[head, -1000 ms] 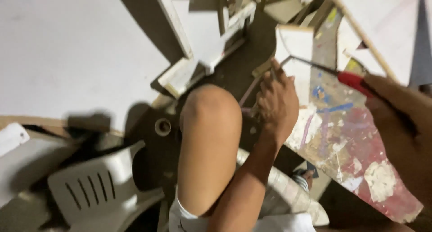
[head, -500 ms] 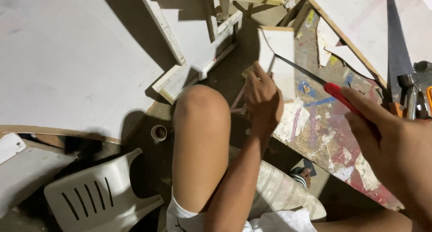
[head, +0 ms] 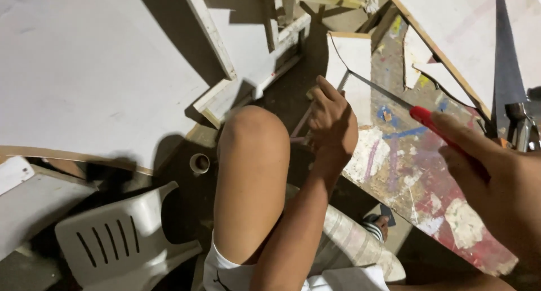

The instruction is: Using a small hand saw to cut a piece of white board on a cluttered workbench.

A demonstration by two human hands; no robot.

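My right hand (head: 484, 172) grips the red handle of a small narrow saw (head: 389, 99), index finger stretched along it; the toothed blade points up-left toward a white board piece (head: 355, 60). My left hand (head: 332, 124) rests on a thin pinkish strip (head: 301, 124) at the edge of the paint-stained board (head: 417, 178), just below the blade's tip. My bare knee (head: 253, 139) is raised left of that hand.
A large white panel (head: 84, 71) lies at left, with white frame offcuts (head: 248, 71) beside it. A white plastic chair (head: 121, 240) lies tipped at lower left near a tape roll (head: 199, 163). A big handsaw (head: 507, 65) and hammer (head: 524, 127) lie at right.
The view has shifted so everything sits lower and closer. My right hand with the saw has come down-left, and the blade tip now reaches just above my left hand.
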